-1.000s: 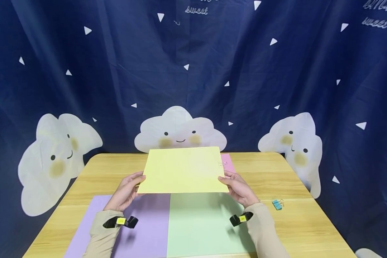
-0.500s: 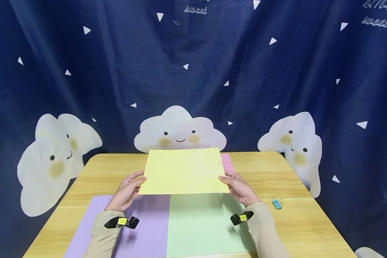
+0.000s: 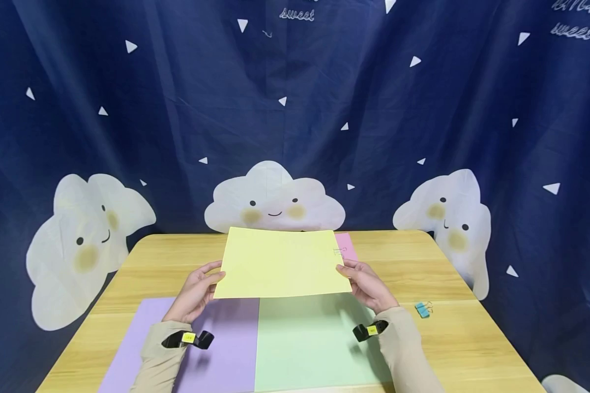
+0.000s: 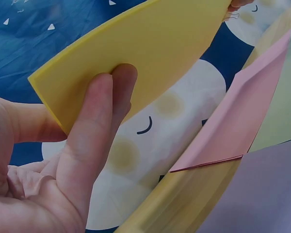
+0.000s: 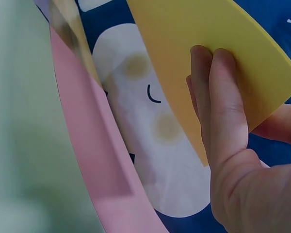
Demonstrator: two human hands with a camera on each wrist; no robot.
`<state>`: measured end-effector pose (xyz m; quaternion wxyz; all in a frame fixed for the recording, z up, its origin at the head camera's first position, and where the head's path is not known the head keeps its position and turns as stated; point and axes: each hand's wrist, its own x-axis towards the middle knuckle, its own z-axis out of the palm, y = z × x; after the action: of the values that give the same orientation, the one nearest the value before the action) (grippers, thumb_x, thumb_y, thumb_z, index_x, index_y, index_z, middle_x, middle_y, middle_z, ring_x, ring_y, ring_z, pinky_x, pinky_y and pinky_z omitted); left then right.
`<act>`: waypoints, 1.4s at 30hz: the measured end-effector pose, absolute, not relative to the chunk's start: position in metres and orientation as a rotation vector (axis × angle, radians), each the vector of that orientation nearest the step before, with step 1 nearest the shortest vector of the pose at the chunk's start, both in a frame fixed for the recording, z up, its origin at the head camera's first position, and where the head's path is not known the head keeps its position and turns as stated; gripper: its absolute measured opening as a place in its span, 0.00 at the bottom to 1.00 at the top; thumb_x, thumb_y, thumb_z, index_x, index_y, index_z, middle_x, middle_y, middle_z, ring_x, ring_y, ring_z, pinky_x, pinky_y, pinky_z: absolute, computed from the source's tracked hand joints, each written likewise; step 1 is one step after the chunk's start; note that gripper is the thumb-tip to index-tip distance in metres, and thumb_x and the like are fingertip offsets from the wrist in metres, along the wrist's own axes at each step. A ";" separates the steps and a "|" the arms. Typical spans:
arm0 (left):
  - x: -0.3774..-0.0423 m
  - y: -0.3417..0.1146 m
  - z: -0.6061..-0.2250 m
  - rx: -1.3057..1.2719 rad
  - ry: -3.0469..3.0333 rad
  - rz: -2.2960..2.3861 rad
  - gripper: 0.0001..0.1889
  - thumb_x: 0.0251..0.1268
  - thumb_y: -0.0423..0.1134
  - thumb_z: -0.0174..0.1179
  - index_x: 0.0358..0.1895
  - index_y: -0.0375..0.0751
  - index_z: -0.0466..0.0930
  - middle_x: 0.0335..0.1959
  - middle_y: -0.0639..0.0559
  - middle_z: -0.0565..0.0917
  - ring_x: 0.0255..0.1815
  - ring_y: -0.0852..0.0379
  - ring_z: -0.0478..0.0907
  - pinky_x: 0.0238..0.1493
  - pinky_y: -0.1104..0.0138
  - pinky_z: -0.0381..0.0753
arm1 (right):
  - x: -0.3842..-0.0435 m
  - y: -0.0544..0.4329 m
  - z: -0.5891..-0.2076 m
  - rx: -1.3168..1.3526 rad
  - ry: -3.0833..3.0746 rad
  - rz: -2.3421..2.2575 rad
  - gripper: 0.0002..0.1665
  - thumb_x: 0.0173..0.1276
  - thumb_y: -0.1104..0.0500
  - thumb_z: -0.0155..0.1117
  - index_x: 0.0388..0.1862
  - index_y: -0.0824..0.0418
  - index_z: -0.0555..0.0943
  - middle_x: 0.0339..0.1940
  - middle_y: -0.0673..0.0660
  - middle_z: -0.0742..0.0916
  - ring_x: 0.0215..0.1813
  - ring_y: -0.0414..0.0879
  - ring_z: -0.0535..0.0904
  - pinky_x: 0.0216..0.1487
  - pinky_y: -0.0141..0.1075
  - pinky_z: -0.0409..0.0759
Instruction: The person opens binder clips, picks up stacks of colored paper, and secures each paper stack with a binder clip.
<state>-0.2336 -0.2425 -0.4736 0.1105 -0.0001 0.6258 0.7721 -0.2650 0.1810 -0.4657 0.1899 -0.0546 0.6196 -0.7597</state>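
A stack of yellow paper (image 3: 281, 265) is held up above the table, its top edge dipping in the middle. My left hand (image 3: 192, 295) pinches its left edge, thumb on the near face and fingers behind. On the right edge, my right hand (image 3: 369, 286) has the same pinch. The left wrist view shows straight fingers (image 4: 94, 116) against the back of the yellow paper (image 4: 150, 53). Thin wire clip handles (image 3: 341, 252) show at the stack's right edge, just above the right fingers. Pink paper (image 3: 346, 246) lies behind, mostly hidden by the yellow.
Purple paper (image 3: 221, 349) lies at front left and green paper (image 3: 319, 349) beside it at front right, edges meeting. A blue binder clip (image 3: 422, 310) lies on the wooden table (image 3: 457, 349) to the right. A dark blue curtain (image 3: 285, 109) with clouds hangs behind.
The yellow stack has come slightly lower and nearer, and its flat top edge now bows down in the middle. Both hands keep their grip and have shifted a little right.
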 end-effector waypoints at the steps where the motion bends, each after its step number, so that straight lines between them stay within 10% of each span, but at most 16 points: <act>1: -0.233 -0.243 -0.474 -0.005 1.842 2.269 0.34 0.79 0.32 0.55 0.80 0.28 0.49 0.42 0.56 0.89 0.38 0.63 0.88 0.48 0.64 0.91 | -0.265 0.181 -0.465 -0.146 1.743 -2.139 0.27 0.80 0.62 0.57 0.69 0.76 0.66 0.43 0.46 0.87 0.42 0.31 0.83 0.46 0.20 0.83; 9: -0.235 -0.243 -0.473 -0.027 1.873 2.279 0.34 0.78 0.33 0.56 0.80 0.30 0.52 0.40 0.58 0.88 0.31 0.69 0.80 0.36 0.76 0.86 | -0.264 0.179 -0.460 -0.169 1.700 -2.163 0.28 0.81 0.63 0.55 0.71 0.77 0.62 0.46 0.47 0.87 0.44 0.33 0.85 0.50 0.23 0.85; 25: -0.228 -0.252 -0.469 -0.035 1.828 2.350 0.34 0.79 0.32 0.54 0.80 0.28 0.49 0.44 0.58 0.89 0.42 0.67 0.86 0.50 0.73 0.88 | -0.263 0.169 -0.451 -0.220 1.690 -2.150 0.31 0.83 0.63 0.52 0.75 0.79 0.60 0.50 0.51 0.89 0.50 0.39 0.88 0.55 0.33 0.88; 42: -0.218 -0.277 -0.471 -0.139 1.969 2.293 0.31 0.78 0.36 0.57 0.78 0.33 0.57 0.22 0.66 0.76 0.15 0.73 0.60 0.12 0.81 0.59 | -0.269 0.140 -0.440 -0.257 1.688 -2.109 0.29 0.82 0.64 0.51 0.75 0.78 0.62 0.46 0.49 0.91 0.45 0.39 0.89 0.46 0.31 0.89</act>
<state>-0.2183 -0.2771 -0.4706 0.0576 -0.0460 0.6497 0.7566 -0.2687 0.1403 -0.4396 0.2126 -0.0924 0.6079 -0.7595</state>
